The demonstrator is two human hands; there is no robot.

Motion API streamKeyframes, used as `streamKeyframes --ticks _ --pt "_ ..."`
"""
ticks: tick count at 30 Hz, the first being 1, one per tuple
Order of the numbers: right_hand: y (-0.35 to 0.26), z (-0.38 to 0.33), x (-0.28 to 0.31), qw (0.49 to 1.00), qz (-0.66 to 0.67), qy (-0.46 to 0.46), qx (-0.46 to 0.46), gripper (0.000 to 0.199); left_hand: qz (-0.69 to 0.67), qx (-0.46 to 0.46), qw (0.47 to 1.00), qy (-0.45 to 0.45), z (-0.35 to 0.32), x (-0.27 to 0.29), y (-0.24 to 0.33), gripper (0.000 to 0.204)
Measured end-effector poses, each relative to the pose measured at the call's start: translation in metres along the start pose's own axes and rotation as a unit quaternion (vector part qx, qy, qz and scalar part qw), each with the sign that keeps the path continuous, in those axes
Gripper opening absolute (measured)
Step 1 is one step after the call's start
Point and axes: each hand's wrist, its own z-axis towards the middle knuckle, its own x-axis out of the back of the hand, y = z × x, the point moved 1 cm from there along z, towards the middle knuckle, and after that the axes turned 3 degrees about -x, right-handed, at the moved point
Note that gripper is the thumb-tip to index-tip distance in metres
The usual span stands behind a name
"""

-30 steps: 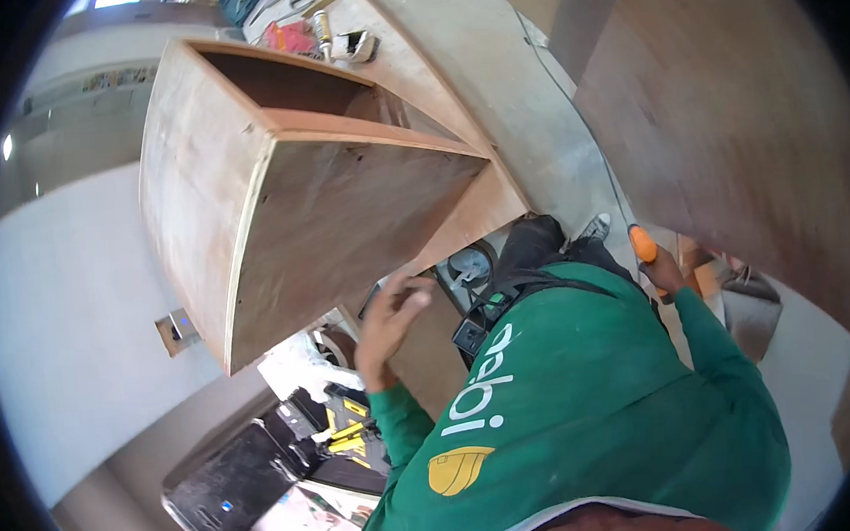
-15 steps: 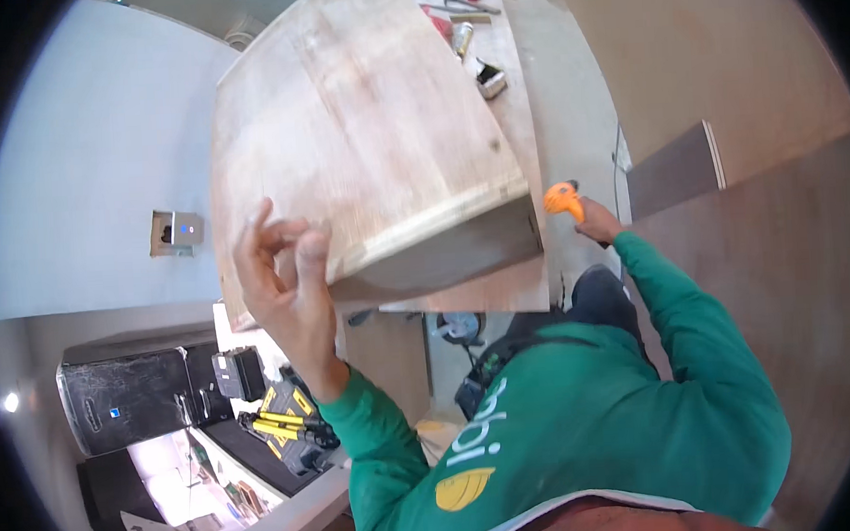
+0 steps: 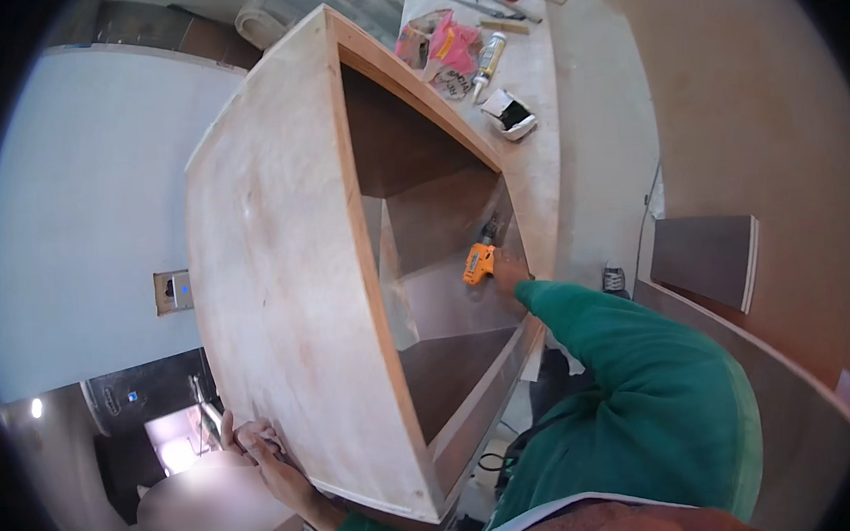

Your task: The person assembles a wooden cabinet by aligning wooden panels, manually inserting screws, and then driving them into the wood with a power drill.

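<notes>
A pale plywood box (image 3: 271, 264) stands tilted on the work surface, its open side facing right and showing a dark interior. My right hand (image 3: 510, 273) reaches into the opening, closed around the handle of an orange cordless drill (image 3: 480, 263). The drill's dark chuck points away from me, toward the far inner part of the box; whether its tip touches wood I cannot make out. At the box's near left edge is my left hand (image 3: 267, 456), some fingers bent and one stretched up, apart from each other. It lies against or just beside the panel.
Beyond the box, the board (image 3: 537, 197) bears a white tub (image 3: 510, 115), a sealant tube (image 3: 489, 65), a pink plastic bag (image 3: 454, 43) and several hand tools. A dark panel (image 3: 703, 260) leans at the right. A blurred rounded shape (image 3: 212, 507) is beside my left hand.
The box has been turned and tipped, so its open side now shows. My right hand has brought the drill inside it. My left hand has moved down to the near left edge.
</notes>
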Motion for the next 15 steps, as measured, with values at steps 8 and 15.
streamKeyframes --ticks 8,15 --pt "0.031 -0.008 0.016 0.975 0.099 -0.192 0.054 0.061 0.05 -0.003 0.997 -0.054 0.001 0.012 -0.006 0.054" --pt "0.271 0.025 0.048 0.974 -0.043 -0.068 0.21 0.027 0.151 -0.101 0.926 -0.331 0.064 0.007 0.106 0.03"
